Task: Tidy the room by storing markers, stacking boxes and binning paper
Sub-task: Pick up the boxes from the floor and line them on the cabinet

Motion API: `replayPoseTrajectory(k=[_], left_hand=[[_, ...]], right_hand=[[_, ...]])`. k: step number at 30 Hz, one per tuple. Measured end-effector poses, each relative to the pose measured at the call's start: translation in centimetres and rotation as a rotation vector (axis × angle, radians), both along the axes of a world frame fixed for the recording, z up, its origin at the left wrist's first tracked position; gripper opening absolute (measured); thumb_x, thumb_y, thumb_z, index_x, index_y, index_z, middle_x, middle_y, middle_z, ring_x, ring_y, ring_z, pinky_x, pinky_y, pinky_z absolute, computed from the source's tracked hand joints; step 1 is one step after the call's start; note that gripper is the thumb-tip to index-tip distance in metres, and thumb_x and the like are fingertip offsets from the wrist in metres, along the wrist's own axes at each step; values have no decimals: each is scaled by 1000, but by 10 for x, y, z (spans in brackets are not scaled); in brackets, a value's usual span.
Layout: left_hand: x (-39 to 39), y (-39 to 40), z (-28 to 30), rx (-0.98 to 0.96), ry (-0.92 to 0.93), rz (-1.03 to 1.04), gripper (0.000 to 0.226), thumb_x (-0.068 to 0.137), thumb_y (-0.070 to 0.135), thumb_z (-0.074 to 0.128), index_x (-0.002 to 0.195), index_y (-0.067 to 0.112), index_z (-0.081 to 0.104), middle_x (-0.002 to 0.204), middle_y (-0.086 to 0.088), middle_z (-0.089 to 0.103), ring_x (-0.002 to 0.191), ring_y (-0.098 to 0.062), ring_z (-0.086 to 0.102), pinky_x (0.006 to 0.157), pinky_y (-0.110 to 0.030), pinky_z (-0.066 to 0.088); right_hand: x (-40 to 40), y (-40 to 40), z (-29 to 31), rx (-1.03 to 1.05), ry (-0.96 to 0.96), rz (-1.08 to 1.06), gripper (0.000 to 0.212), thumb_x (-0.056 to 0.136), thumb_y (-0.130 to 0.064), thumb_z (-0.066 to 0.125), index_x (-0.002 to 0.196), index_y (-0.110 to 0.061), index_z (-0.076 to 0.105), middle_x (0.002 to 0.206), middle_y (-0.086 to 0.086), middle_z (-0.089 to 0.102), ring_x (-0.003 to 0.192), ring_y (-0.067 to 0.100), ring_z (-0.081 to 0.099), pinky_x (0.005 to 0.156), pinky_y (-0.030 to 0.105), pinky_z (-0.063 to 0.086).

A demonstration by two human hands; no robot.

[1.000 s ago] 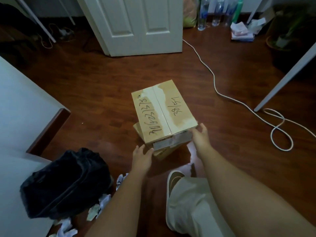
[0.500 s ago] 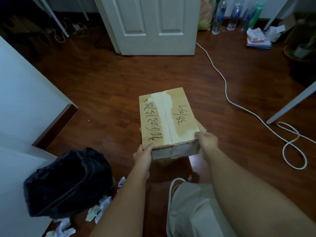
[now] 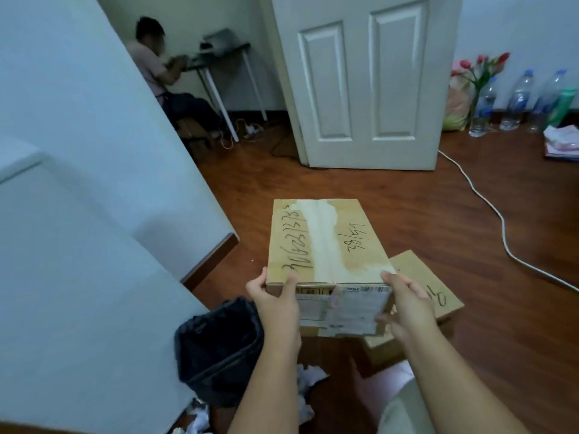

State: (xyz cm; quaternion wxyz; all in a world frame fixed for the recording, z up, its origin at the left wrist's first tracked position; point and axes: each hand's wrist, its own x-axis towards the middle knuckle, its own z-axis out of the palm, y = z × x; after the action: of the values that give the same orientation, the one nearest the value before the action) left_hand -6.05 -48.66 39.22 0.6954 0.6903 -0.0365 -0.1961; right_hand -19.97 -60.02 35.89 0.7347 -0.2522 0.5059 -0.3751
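cardboard box (image 3: pixel 326 245), brown with a pale torn strip down its lid, scrawled numbers and a shipping label on its near side, is up off the wood floor (image 3: pixel 470 230). left hand (image 3: pixel 275 300) and right hand (image 3: pixel 407 308) clamp its near corners, above a second box (image 3: pixel 423 283).

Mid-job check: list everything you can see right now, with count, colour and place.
held box: one, tan, handwritten numbers, centre.
second box: one, tan, on floor, lower right of it.
bin: one, black bag, lower left.
crumpled paper: several, white, beside bin.
cable: one, white, floor right.
door: one, white, top centre.
bottles: about three, clear, top right.
flowers: one bunch, red, top right.
seated person: one, at a desk, top left.
left hand: fingers on the held box's near left corner.
right hand: gripping its near right corner.
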Motion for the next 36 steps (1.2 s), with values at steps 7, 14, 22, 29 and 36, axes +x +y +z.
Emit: replayPoseTrajectory(k=[7,14,22,29,36], left_hand=[[26,86,124,-291,-225,155,45,87,6,69,119,26,44,127,-1,58,106,-10,61,66,-14,55],[51,191,223,-473,-399,202,57,80,2,75,121,28,46,126,4,60,117,-16,59,99,-50,51],[48,234,265,-564,-507,131,70,71,9,77,127,29,42,126,5,60,122,-18,56,104,-53,46],[60,270,309,-563,-651,194,78,73,9,76,135,32,35,135,4,55,123,-14,56,98,-50,51],[101,319,328,-215,-664,263,98,72,25,81,146,50,23,141,19,48,130,-13,49,107,-52,41]], right_hand=[[55,58,126,-202,-257,146,24,84,-18,70,107,-17,62,102,5,67,94,24,65,71,44,58],[101,131,258,-480,-467,317,25,84,-21,70,105,-33,65,109,-6,69,98,18,67,65,43,62],[100,163,353,-798,-547,346,22,80,-22,71,100,-32,66,105,-7,70,88,8,71,73,57,54],[137,200,381,-735,-615,405,26,85,-26,67,108,-36,62,101,-11,69,91,9,65,44,20,44],[201,232,381,-765,-468,733,32,89,-15,59,120,-24,57,109,2,70,100,23,68,75,49,57]])
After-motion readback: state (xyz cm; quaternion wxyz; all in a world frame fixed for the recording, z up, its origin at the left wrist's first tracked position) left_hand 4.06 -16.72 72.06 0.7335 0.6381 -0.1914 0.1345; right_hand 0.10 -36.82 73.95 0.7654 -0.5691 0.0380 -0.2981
